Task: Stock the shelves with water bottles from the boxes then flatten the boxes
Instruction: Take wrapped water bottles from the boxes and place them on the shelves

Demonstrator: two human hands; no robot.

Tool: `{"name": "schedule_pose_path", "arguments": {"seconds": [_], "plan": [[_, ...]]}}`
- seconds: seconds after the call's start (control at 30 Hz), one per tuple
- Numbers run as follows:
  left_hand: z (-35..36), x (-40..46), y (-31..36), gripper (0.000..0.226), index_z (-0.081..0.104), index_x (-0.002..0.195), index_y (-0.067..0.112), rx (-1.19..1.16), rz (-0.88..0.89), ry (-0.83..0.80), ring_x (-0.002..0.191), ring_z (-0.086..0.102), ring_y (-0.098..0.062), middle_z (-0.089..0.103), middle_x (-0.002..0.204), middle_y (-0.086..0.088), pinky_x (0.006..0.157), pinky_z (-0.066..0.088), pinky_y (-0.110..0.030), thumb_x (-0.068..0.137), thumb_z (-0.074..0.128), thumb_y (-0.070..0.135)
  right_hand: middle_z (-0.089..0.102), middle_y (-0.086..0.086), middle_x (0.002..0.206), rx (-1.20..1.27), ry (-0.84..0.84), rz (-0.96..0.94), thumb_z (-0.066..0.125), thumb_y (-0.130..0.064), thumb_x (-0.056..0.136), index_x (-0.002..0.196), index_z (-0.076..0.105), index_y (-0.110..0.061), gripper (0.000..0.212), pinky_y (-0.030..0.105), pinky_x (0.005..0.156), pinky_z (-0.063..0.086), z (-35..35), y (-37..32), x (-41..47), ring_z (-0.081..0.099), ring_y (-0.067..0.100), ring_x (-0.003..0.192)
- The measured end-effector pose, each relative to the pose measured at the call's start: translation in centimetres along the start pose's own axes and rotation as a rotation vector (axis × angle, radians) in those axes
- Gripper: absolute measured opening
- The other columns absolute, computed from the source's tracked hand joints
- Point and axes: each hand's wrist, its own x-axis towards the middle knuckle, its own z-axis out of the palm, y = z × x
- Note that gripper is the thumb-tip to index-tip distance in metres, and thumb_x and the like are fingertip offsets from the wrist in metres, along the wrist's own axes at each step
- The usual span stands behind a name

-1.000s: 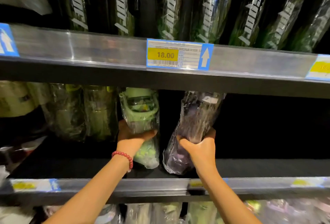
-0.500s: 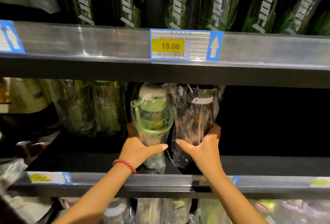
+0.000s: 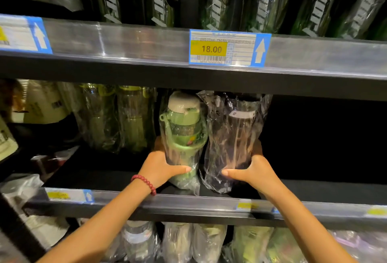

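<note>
Head view: two wrapped bottles at frame centre.
Left hand (image 3: 160,168) grips green bottle (image 3: 182,135), right hand (image 3: 254,171) dark bottle (image 3: 232,137); slippery film, likely light, hold low.

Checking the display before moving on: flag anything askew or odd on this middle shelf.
Nothing is spilled or damaged. The bagged green bottle with cream lid and the bagged dark bottle stand upright side by side, gripped by the left hand and right hand.
</note>
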Motion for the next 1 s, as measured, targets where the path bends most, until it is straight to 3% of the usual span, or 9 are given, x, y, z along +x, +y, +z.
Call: {"name": "schedule_pose_path", "arguments": {"seconds": [0.07,0.13,0.2,0.27,0.33,0.47,0.63,0.8,1.0], "plan": [[0.0,0.2,0.2,0.055,0.039,0.052,0.011,0.024,-0.051,0.0,0.049,0.04,-0.01,0.043,0.053,0.0,0.044,0.031,-0.018,0.067,0.08,0.046,0.07,-0.006,0.064,-0.011,-0.028,0.013,0.085,-0.033,0.066,0.066,0.071,-0.016,0.022,0.023,0.061,0.05,0.6,0.1,0.4,0.065,0.006,0.065],[0.1,0.5,0.5,0.052,0.044,0.055,0.01,0.033,-0.098,-0.006,0.055,0.047,-0.012,0.049,0.057,-0.003,0.05,0.038,-0.021,0.069,0.078,0.048,0.069,-0.002,0.064,-0.011,0.014,0.043,0.085,-0.04,0.064,0.075,0.072,-0.005,0.04,0.023,0.055,0.047,1.5,0.6,1.3,0.063,0.008,0.062],[0.2,0.9,0.6,0.05,0.06,0.088,0.003,-0.005,-0.097,-0.009,0.085,0.062,-0.023,0.066,0.09,-0.014,0.077,0.051,-0.03,0.069,0.08,0.044,0.071,0.0,0.078,0.045,0.075,0.082,0.086,-0.043,0.06,0.093,0.068,-0.004,0.054,0.019,0.057,0.048,2.5,1.1,2.3,0.064,0.011,0.072],[0.5,1.7,0.6,0.083,0.043,0.132,0.007,-0.134,-0.042,0.05,0.116,0.055,-0.029,0.056,0.128,-0.012,0.099,0.045,-0.033,0.066,0.085,0.035,0.068,-0.003,0.085,0.161,0.096,0.104,0.087,-0.043,0.055,0.101,0.062,-0.007,0.063,0.01,0.06,0.044,3.1,1.5,3.2,0.061,0.007,0.076],[0.4,2.1,1.2,0.102,0.024,0.144,0.009,-0.223,0.003,0.095,0.128,0.045,-0.028,0.043,0.143,-0.009,0.104,0.036,-0.031,0.065,0.087,0.025,0.067,-0.001,0.105,0.247,0.077,0.066,0.089,-0.033,0.055,0.116,0.058,-0.012,0.072,0.017,0.078,0.049,3.3,1.4,4.2,0.063,0.01,0.092],[0.8,3.9,1.0,0.101,0.019,0.141,0.006,-0.278,0.026,0.105,0.129,0.043,-0.026,0.04,0.143,-0.011,0.097,0.033,-0.024,0.066,0.086,0.018,0.06,0.003,0.12,0.231,0.136,-0.063,0.091,-0.011,0.057,0.126,0.047,-0.013,0.082,0.036,0.098,0.047,3.3,1.1,6.5,0.058,0.018,0.11],[1.4,5.5,0.8,0.096,0.026,0.135,0.004,-0.286,0.012,0.194,0.127,0.045,-0.027,0.043,0.141,-0.012,0.097,0.032,-0.023,0.063,0.087,0.019,0.059,-0.001,0.115,0.211,0.162,-0.039,0.09,-0.016,0.057,0.128,0.048,-0.01,0.083,0.025,0.085,0.045,3.9,0.7,7.9,0.057,0.013,0.102],[1.8,6.6,0.8,0.106,0.02,0.142,0.0,-0.28,0.017,0.252,0.129,0.044,-0.029,0.042,0.143,-0.014,0.106,0.038,-0.034,0.062,0.088,0.021,0.063,0.005,0.119,0.289,0.185,-0.054,0.083,-0.048,0.037,0.129,0.048,-0.015,0.104,0.044,0.094,0.051,5.3,1.6,9.5,0.062,0.023,0.107],[2.7,6.8,1.0,0.081,0.034,0.124,0.005,-0.288,0.05,0.376,0.118,0.052,-0.032,0.051,0.131,-0.016,0.096,0.044,-0.035,0.063,0.087,0.016,0.06,0.005,0.118,0.308,0.264,-0.061,0.089,-0.019,0.057,0.131,0.045,-0.009,0.086,0.03,0.089,0.047,5.9,0.7,9.0,0.059,0.021,0.106]]}}
